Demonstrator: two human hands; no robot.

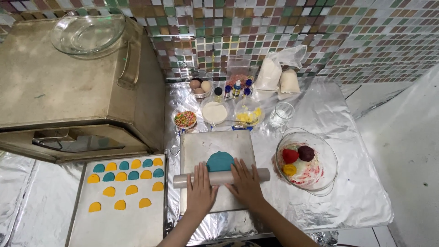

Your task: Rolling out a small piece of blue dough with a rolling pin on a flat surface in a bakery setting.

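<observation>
Head view: foil-covered counter [347, 192], metal oven [68, 87] at left, baking tray [82, 215] of yellow and teal dough pieces below it. On the steel board [201, 146], the rolling pin [263, 174] sits across the teal dough [220, 160]. Left hand [200, 192] and right hand [246, 183] press flat on the pin, fingers spread, not clamped. Likely mid-roll; next stroke needs even pressure. Dough's near edge hidden under pin; thickness unreadable. Glass bowl [327, 176] holds coloured dough balls.

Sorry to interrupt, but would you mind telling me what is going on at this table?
A person presses both palms, left hand and right hand, on a rolling pin over teal dough on a metal board. Beside it, a tray holds yellow and teal dough pieces. A glass bowl holds red, purple and yellow dough balls.
</observation>
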